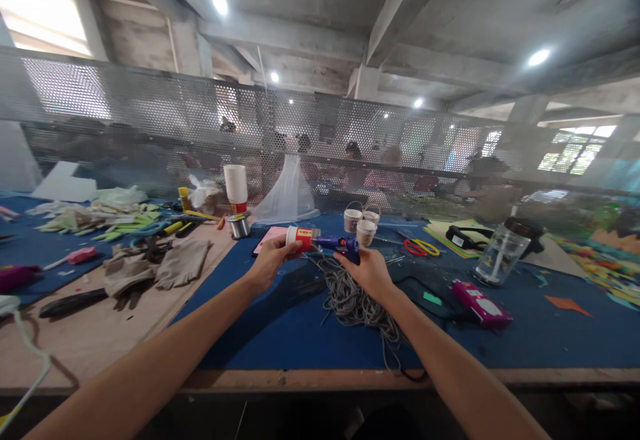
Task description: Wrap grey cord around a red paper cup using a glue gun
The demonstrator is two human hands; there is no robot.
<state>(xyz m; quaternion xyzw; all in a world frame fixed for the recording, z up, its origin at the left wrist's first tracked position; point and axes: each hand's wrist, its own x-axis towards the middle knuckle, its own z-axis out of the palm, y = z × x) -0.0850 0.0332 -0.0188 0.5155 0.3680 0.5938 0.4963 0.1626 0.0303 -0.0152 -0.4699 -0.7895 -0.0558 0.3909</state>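
My left hand (273, 260) is closed around a red and white paper cup (302, 240), which lies tilted on its side in the air over the blue mat. In my right hand (370, 272) is a blue glue gun (340, 245), its nozzle pointing left at the cup's end. Whether the nozzle touches the cup I cannot tell. Beneath the glue gun a tangled heap of grey cord (350, 297) lies on the mat. Just behind stand several small cups with wire handles (367, 232).
Red and yellow scissors (421, 247), a magenta box (483, 305) and a clear bottle (503, 253) lie to the right. A stack of paper cups (236, 185), a wire spool (239, 227) and work gloves (183, 263) are at left. A perforated metal screen (330, 133) stands behind the table.
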